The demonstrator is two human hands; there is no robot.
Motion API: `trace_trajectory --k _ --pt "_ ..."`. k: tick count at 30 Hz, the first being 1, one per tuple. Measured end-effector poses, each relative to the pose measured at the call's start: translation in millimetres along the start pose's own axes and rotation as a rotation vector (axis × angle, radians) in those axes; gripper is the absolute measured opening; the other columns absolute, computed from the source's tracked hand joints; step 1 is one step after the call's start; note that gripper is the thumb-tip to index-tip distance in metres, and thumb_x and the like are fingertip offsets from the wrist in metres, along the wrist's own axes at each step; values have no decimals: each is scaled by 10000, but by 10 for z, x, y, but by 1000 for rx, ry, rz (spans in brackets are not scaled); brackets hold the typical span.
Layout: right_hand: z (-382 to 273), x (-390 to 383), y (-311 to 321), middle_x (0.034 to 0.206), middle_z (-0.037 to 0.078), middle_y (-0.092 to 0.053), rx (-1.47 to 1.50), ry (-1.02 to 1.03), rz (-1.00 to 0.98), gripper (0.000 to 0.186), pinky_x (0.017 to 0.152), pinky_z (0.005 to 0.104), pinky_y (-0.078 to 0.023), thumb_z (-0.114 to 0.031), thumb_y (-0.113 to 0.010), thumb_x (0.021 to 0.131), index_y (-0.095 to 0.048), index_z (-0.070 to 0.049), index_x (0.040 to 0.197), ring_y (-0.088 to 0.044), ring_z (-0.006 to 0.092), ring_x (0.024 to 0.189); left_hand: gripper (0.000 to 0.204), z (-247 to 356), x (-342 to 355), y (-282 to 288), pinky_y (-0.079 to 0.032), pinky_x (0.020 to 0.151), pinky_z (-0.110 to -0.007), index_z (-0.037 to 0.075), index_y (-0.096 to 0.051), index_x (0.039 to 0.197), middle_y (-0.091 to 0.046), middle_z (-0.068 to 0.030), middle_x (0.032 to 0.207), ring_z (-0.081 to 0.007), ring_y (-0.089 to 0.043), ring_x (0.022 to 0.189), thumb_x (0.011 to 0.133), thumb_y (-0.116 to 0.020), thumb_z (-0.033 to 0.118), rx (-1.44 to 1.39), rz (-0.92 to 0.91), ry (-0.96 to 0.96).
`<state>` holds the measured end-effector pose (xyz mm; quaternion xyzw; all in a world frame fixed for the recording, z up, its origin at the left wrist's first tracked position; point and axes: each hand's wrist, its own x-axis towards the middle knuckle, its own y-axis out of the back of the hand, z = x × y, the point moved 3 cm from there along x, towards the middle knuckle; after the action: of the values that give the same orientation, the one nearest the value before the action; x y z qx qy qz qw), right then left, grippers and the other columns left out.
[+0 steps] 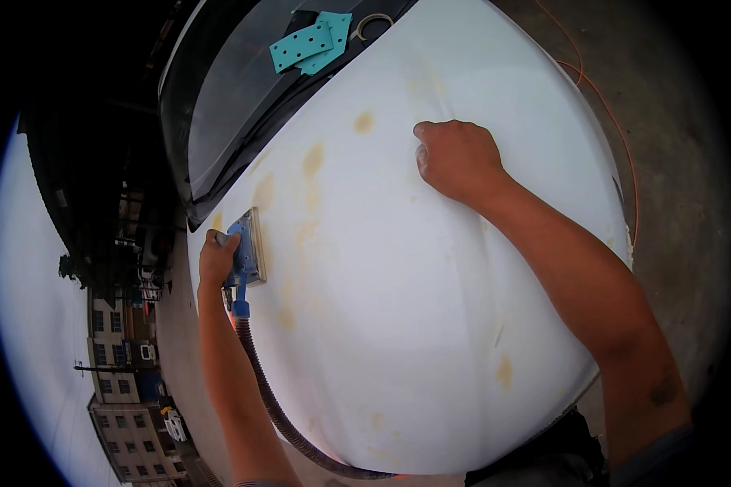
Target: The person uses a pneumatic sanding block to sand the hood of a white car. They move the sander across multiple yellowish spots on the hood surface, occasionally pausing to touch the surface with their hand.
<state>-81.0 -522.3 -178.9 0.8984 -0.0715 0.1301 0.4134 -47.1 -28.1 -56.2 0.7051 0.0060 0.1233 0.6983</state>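
Right forearm (pixel 573 268) closest; right hand (pixel 461 161), fingers curled together over white curved car bonnet (pixel 382 276), contact unclear. Left hand (pixel 216 260), fingers clamped on blue rectangular sander (pixel 246 253) with dark ribbed hose (pixel 247 342), at bonnet's left edge. I'd call it partway: yellowish patches (pixel 313 161) remain.

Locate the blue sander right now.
In the head view, the sander is left of centre, in the left hand, near the left edge of the white hood.

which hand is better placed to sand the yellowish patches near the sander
Probably the left hand: it holds the blue sander close to those patches, while the right hand, farther off, shows no tool.
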Motion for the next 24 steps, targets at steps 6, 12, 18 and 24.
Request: trace_trajectory --k 6,12,18,24 --pt "83 50 73 746 152 -699 -34 -30 -12 147 643 477 -557 -150 -618 926 -667 -46 835 -692 342 708 655 516 -361 -65 -542 900 -489 -8 -577 1290 -730 -287 1076 -447 -718 990 904 -721 501 -21 -9 -95" --pt "12 9 -23 733 164 -688 0 -12 -41 132 670 472 -548 -162 -616 956 -677 -48 932 -686 348 724 601 -170 39 -25 -538 875 -509 8 -585 1241 -726 -286 1062 -458 -712 979 913 -714 495 22 31 -14" --pt "82 74 42 724 162 -685 -28 -43 -50 128 669 472 -547 -160 -617 955 -673 -50 922 -681 344 707 585 284 -335 -96 -542 860 -497 34 -572 1261 -729 -271 1039 -454 -712 959 907 -732 472 0 13 -94" --pt "78 36 45 734 153 -692 -40 -15 51 156 630 461 -560 -152 -625 924 -654 -50 811 -695 335 690 607 382 -222 -35 -543 867 -486 -4 -584 1251 -731 -277 1044 -445 -717 964 906 -730 472 -31 12 -86"
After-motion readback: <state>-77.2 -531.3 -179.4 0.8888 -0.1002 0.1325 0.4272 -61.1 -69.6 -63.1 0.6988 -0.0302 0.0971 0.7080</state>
